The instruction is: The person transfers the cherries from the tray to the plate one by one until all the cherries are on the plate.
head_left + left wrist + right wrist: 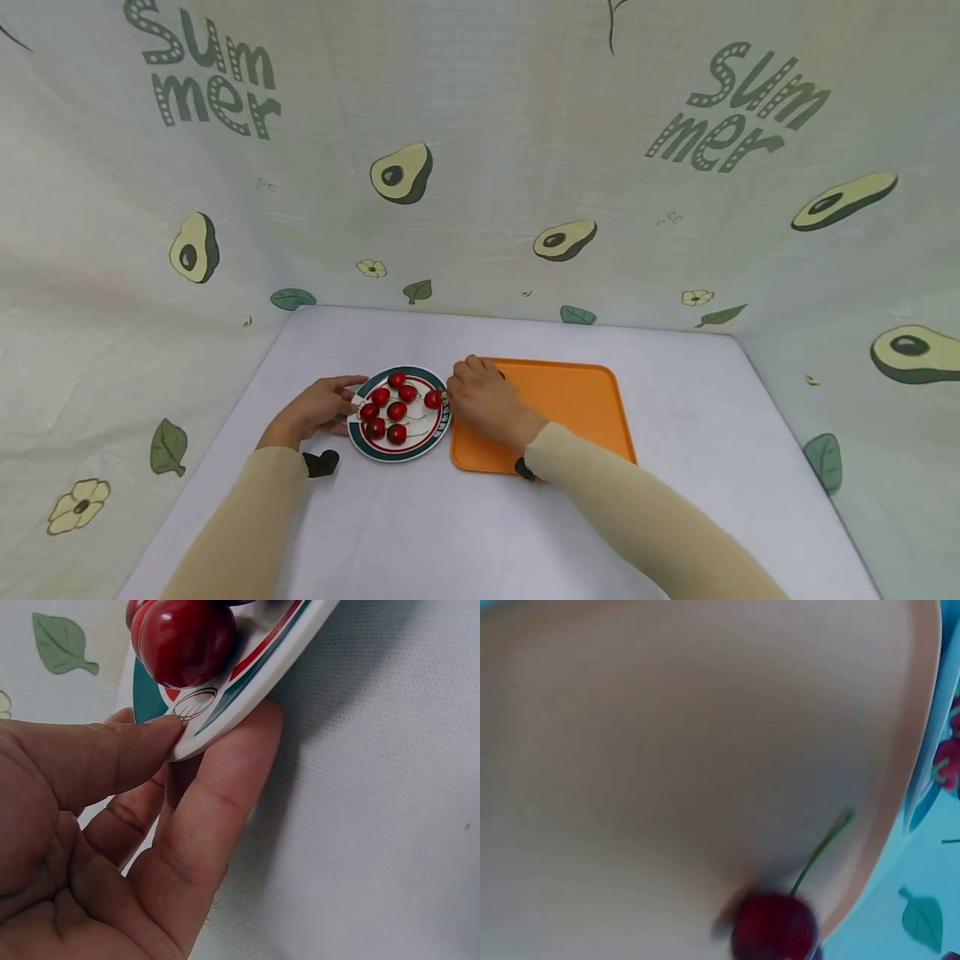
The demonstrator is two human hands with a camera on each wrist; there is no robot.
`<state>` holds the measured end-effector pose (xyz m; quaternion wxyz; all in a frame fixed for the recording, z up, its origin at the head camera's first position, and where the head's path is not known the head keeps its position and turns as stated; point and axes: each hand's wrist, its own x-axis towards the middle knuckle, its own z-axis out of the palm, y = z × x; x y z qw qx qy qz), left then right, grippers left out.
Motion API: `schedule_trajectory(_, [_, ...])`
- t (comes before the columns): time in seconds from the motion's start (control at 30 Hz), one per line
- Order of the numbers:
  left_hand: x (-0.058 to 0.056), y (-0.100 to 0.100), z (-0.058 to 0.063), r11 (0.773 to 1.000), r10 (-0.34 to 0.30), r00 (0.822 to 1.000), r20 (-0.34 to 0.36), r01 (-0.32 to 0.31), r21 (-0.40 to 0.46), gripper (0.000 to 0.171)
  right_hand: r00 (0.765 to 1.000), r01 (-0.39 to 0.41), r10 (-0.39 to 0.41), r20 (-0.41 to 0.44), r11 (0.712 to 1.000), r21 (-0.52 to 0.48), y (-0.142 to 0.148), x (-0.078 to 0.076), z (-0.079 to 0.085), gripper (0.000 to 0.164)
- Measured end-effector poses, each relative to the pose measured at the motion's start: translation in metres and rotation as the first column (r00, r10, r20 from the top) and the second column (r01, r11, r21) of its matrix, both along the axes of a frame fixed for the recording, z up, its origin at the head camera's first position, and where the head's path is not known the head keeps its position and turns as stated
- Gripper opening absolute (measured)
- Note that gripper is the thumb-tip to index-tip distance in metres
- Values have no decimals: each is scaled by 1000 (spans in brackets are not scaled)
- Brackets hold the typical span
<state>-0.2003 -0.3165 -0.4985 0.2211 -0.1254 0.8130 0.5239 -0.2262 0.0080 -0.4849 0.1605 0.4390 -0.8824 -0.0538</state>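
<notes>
My left hand [322, 408] pinches the rim of a round plate [277, 664], thumb on top and fingers beneath. White in the middle with red and dark green rings, the plate carries several red cherries [187, 641]. My right hand [487, 400] is over the left part of an orange tray [562, 400], its knuckles close to the plate's right rim. Nearest to it on the plate is a cherry [432, 400]. Another cherry [774, 928] with a green stem lies in the tray, mostly behind the right hand in the head view. I cannot tell whether the right fingers hold anything.
Plate and tray stand side by side on a white-covered table [465, 533]. A pale cloth [480, 108] printed with avocados, leaves and lettering hangs behind and at both sides. Dark wrist straps [321, 463] show below both hands.
</notes>
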Motion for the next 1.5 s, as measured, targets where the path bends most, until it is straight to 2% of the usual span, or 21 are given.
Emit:
schedule_trajectory(0.2, [-1, 1, -1, 1000, -2, 1000, -4, 2, -6, 63, 1000, 5, -5, 5, 1000, -18, -18, 5, -7, 20])
schedule_trajectory(0.43, [-1, 1, 0, 1000, 5, 1000, 2, -5, -3, 63, 999, 45, -45, -20, 999, 9, -29, 5, -15, 22])
schedule_trajectory(0.77, [-1, 1, -3, 1000, 11, 1000, 4, -11, 9, 63, 998, 67, -67, 5, 998, 21, -32, 5, -20, 23])
schedule_trajectory(1.5, [-1, 3, 2, 1000, 15, 1000, 5, -15, -2, 65, 996, 77, -79, 32, 996, 51, -38, 6, -26, 21])
